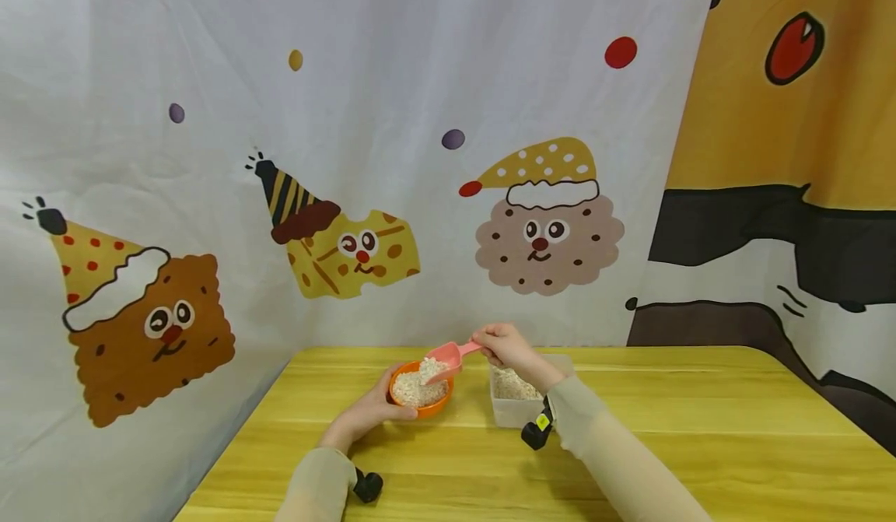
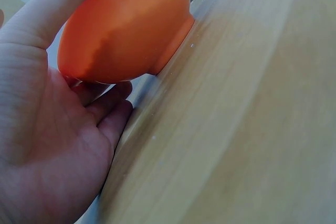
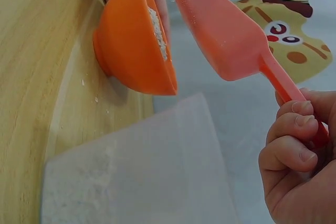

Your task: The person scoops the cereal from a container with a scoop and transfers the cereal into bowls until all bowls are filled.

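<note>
In the head view an orange bowl point(image 1: 435, 408) of pale, rice-like grains point(image 1: 409, 391) stands on the table. My left hand point(image 1: 371, 411) holds it from the left side, thumb along the near wall and fingers curled round the far side. My right hand point(image 1: 505, 346) grips the handle of a pink scoop point(image 1: 450, 355). The scoop is tilted over the bowl, with more grains at its lip. In the right wrist view the scoop point(image 3: 228, 35) hangs above the bowl's rim, its outer wall hiding what is inside. The bowl point(image 2: 131, 30) sits on its foot in the left wrist view.
Right of the bowl, under my right forearm, stands a translucent white box point(image 1: 514, 413) holding more of the grains. A few stray grains point(image 3: 96, 99) lie on the wooden table point(image 1: 700, 429). Behind it hangs a printed curtain point(image 1: 392, 117).
</note>
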`<action>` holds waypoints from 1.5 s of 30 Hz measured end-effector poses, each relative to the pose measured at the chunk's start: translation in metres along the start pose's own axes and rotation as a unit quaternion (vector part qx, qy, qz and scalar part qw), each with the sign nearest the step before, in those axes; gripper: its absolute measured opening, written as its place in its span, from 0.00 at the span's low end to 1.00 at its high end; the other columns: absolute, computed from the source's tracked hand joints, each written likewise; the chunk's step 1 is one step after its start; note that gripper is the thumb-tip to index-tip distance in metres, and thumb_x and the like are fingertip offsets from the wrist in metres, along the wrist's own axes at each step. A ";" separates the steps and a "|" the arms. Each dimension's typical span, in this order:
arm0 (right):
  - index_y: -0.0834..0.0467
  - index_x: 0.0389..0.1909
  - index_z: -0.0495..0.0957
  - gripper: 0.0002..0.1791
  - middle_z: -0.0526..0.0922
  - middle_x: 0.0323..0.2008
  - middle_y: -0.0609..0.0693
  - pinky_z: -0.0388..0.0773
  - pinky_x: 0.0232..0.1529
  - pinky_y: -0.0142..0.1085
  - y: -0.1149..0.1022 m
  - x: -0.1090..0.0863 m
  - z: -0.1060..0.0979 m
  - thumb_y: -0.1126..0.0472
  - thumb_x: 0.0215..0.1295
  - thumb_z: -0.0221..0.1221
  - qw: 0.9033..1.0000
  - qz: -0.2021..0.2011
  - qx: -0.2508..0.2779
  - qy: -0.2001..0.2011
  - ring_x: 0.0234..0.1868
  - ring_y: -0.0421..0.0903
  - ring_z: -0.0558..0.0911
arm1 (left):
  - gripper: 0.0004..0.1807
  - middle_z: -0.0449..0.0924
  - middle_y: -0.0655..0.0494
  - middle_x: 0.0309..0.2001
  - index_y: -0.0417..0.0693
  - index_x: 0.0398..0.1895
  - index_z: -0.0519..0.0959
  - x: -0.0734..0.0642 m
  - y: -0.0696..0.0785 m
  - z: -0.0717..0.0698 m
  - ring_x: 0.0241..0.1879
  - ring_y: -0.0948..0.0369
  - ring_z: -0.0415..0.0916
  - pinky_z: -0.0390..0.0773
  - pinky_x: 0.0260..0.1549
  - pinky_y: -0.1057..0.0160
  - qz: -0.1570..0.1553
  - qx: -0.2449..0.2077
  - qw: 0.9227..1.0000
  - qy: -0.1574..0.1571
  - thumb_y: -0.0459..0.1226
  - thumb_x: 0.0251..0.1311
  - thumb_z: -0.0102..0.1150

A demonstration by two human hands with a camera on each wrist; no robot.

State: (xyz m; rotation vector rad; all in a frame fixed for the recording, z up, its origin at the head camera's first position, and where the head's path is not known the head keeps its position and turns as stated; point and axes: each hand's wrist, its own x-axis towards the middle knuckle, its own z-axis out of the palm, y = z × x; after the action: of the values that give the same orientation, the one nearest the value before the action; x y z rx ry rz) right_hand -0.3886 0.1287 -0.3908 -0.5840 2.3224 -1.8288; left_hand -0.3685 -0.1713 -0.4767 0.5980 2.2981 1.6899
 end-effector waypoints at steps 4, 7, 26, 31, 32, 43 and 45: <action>0.65 0.37 0.81 0.15 0.65 0.13 0.46 0.55 0.14 0.31 -0.002 0.002 0.003 0.59 0.74 0.51 1.000 -0.008 -0.020 -0.007 0.11 0.39 0.57 | 0.54 0.57 0.42 0.70 0.48 0.76 0.48 0.001 0.001 0.000 0.66 0.47 0.58 0.58 0.62 0.44 -0.003 0.009 1.000 0.005 0.41 0.50 0.74; 0.66 0.36 0.80 0.15 0.65 0.13 0.45 0.55 0.14 0.30 -0.004 0.004 0.007 0.59 0.74 0.51 0.999 -0.017 -0.032 -0.011 0.11 0.38 0.57 | 0.54 0.57 0.42 0.69 0.49 0.76 0.48 0.002 0.001 -0.001 0.66 0.48 0.58 0.58 0.62 0.45 0.002 0.006 1.000 0.003 0.41 0.50 0.74; 0.61 0.37 0.84 0.11 0.67 0.15 0.43 0.59 0.18 0.30 -0.019 0.007 0.016 0.61 0.72 0.54 0.966 -0.121 -0.223 -0.056 0.14 0.38 0.59 | 0.56 0.55 0.42 0.71 0.43 0.76 0.45 0.002 0.006 0.002 0.68 0.47 0.55 0.57 0.63 0.43 0.000 -0.015 1.000 0.001 0.38 0.51 0.73; 0.62 0.37 0.83 0.11 0.73 0.20 0.44 0.62 0.22 0.30 -0.031 0.005 0.015 0.62 0.71 0.54 0.953 -0.132 -0.262 -0.071 0.16 0.37 0.60 | 0.56 0.55 0.42 0.71 0.44 0.76 0.44 0.001 0.005 0.002 0.68 0.47 0.55 0.57 0.63 0.44 -0.003 -0.014 1.000 -0.001 0.38 0.52 0.73; 0.62 0.37 0.83 0.11 0.74 0.20 0.44 0.62 0.23 0.31 -0.033 0.005 0.015 0.62 0.71 0.54 0.952 -0.133 -0.267 -0.074 0.17 0.38 0.60 | 0.55 0.55 0.42 0.71 0.44 0.76 0.45 0.001 0.005 0.002 0.68 0.47 0.55 0.57 0.63 0.44 -0.002 -0.016 1.000 -0.003 0.38 0.52 0.73; 0.60 0.34 0.83 0.09 0.78 0.24 0.43 0.71 0.30 0.33 -0.041 0.006 0.004 0.62 0.70 0.56 0.933 -0.166 -0.314 -0.060 0.24 0.38 0.70 | 0.54 0.56 0.41 0.70 0.45 0.76 0.46 -0.001 0.003 0.000 0.67 0.47 0.56 0.57 0.63 0.45 0.007 -0.025 1.000 -0.011 0.37 0.52 0.72; 0.60 0.35 0.83 0.08 0.78 0.24 0.43 0.72 0.30 0.33 -0.040 0.006 0.002 0.63 0.70 0.56 0.931 -0.168 -0.320 -0.054 0.24 0.38 0.71 | 0.54 0.55 0.41 0.70 0.45 0.76 0.46 -0.002 0.003 0.001 0.67 0.47 0.56 0.57 0.63 0.44 0.006 -0.023 1.000 -0.012 0.37 0.52 0.72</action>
State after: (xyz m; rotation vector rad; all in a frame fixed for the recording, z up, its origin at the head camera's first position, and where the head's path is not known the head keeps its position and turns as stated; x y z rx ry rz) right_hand -0.3848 0.1165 -0.3519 -1.1856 2.8612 -1.0402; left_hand -0.3660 -0.1709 -0.4745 0.6196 2.2369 1.7281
